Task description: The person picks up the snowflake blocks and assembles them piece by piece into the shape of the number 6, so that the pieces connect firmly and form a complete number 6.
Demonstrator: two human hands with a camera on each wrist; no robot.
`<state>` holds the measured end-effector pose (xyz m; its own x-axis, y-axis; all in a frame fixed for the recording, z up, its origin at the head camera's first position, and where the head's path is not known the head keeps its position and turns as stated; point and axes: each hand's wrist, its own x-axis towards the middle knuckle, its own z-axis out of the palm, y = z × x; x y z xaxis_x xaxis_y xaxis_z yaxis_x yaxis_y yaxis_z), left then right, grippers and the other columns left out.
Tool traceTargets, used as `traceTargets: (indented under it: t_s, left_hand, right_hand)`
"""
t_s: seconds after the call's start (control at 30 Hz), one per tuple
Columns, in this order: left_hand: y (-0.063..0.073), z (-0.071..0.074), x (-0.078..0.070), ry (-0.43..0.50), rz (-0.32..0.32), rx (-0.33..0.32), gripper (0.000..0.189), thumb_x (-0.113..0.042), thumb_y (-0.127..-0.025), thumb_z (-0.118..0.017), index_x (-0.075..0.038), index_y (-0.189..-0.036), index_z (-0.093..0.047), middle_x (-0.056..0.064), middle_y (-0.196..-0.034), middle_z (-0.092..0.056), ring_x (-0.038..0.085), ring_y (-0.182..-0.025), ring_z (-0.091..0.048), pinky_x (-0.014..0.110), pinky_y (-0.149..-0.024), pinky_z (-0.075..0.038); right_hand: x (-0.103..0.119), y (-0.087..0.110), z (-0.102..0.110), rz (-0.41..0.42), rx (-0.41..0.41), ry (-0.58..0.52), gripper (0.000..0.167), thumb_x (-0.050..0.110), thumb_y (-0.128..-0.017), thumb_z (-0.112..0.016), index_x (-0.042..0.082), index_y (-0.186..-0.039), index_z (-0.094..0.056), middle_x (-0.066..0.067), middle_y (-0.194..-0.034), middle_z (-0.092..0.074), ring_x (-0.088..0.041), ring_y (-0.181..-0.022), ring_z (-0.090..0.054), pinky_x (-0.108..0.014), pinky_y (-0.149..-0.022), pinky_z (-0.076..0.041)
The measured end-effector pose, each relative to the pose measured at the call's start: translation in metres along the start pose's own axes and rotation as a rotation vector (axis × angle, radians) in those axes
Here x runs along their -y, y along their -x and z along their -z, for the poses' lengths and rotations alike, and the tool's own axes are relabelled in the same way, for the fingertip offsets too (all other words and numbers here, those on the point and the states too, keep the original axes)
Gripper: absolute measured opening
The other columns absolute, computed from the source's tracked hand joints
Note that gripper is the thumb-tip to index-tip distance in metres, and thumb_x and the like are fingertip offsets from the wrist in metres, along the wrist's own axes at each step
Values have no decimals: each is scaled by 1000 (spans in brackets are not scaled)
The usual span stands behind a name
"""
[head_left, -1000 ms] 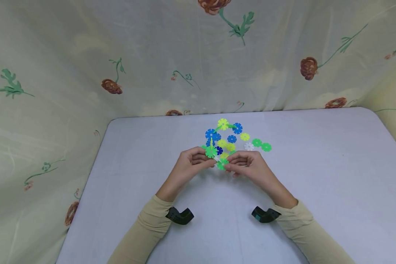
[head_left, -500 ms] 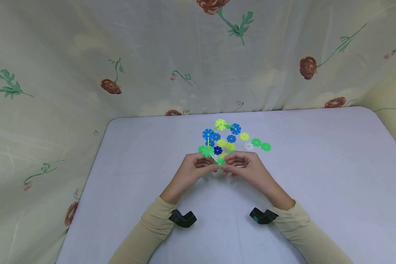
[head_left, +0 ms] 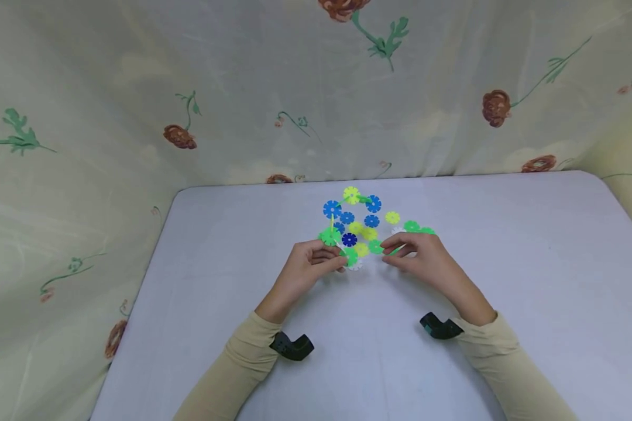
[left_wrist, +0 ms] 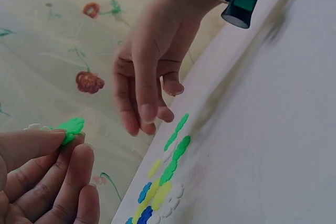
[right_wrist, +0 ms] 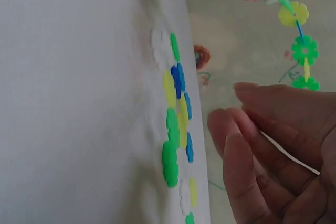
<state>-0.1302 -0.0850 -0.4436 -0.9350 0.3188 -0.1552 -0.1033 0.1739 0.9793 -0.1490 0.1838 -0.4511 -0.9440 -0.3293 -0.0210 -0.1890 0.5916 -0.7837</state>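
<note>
My left hand (head_left: 312, 264) pinches a green slotted disc (head_left: 350, 256) between thumb and fingers, at one end of a linked chain of notched plastic discs. In the right wrist view the chain hangs above the table, its yellow disc (right_wrist: 294, 14) and green disc (right_wrist: 304, 51) joined edge to edge. It runs on to a blue disc (head_left: 373, 203) at its other end. My right hand (head_left: 421, 252) holds nothing. Its fingers are loosely bent over the loose discs, close to a green disc (head_left: 375, 246), with a gap between thumb and fingertips in the right wrist view.
Loose discs lie flat on the white table (head_left: 505, 263) beneath the chain: a dark blue one (head_left: 349, 240), a white one (head_left: 356, 265), a yellow one (head_left: 392, 217) and several others. A flowered curtain (head_left: 400, 117) hangs behind the table.
My right hand has let go of the green disc at the chain's end and moved right, over the loose discs. My left hand keeps hold of the chain, nearly in place.
</note>
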Motion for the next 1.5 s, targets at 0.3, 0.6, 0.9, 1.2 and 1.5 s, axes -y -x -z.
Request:
traceTargets:
  t_s: [0.3, 0.6, 0.9, 1.2, 1.5]
  left_hand:
    - [-2, -2, 3, 8, -4, 14, 20, -15, -95, -75, 0, -109, -70, 18, -104, -77, 15, -88, -76, 52, -97, -57]
    - [-1, -3, 3, -5, 1, 12, 18, -14, -96, -74, 1, -106, -71, 23, -105, -75, 13, -86, -75, 52, -98, -57]
    - [0, -1, 2, -1, -7, 2, 20, -14, -96, -75, 0, -109, -71, 17, -103, -77, 15, -88, -76, 51, -97, -57]
    - [0, 2, 2, -11, -8, -12, 20, -16, -95, -75, -1, -108, -72, 19, -104, -77, 20, -90, -77, 49, -96, -58]
    - [0, 4, 0, 1, -10, -18, 21, -17, -96, -75, -1, -109, -72, 15, -102, -76, 21, -90, -77, 50, -97, -58]
  right_hand:
    - [-15, -2, 5, -97, -34, 171, 29, 14, -90, -79, 5, -117, -75, -13, -108, -76, -27, -94, -72, -38, -81, -55]
    - [-27, -8, 0, -116, 17, 239, 33, 18, -92, -79, 2, -120, -73, -14, -107, -70, -24, -89, -62, -39, -80, -49]
    - [-27, -10, 0, -111, 12, 201, 25, 14, -88, -81, 2, -108, -72, -11, -99, -73, -22, -86, -63, -34, -77, -49]
    - [-16, -7, -2, -80, 40, 61, 16, 10, -90, -80, 5, -102, -71, -10, -94, -74, -18, -83, -69, -28, -69, -59]
    - [6, 0, -11, 71, -5, -134, 10, 12, -93, -78, 9, -102, -75, -7, -96, -79, -14, -87, -76, -25, -71, -62]
